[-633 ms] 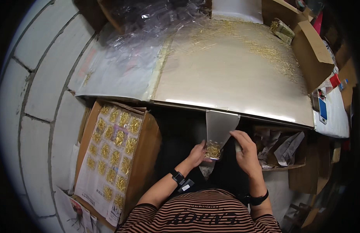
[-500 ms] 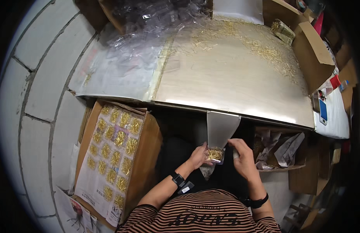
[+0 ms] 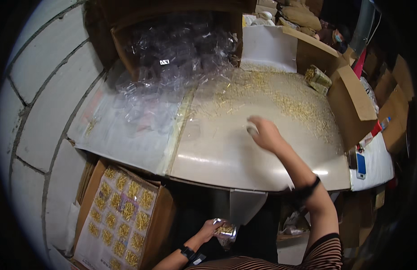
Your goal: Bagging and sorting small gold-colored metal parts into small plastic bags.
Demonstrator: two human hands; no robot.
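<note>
Low in front of my lap, my left hand [image 3: 210, 228] is closed around a small clear plastic box [image 3: 226, 231] that holds thin gold-coloured metal pieces. My right hand [image 3: 266, 134] hovers over the middle of the metal-topped table [image 3: 217, 155], its thumb and fingers apart and slightly blurred; nothing shows between them. A grey cover sits on one digit. Beyond that hand, loose gold-coloured metal pieces [image 3: 300, 105] lie scattered in a band across the table. Below the table edge, a grey chute-like sheet [image 3: 246, 204] hangs down just above the box.
Many empty clear boxes [image 3: 172, 67] spill from a carton at the back left. A carton [image 3: 163, 216] at the lower left carries rows of filled boxes [image 3: 123, 229]. Cardboard walls [image 3: 354, 96] and a blue-topped device [image 3: 361, 165] stand right. Another person [image 3: 336, 36] is far back.
My right hand has left the box and reached forward over the table. The left hand still holds the box, now beneath the chute's end. The view has tilted up.
</note>
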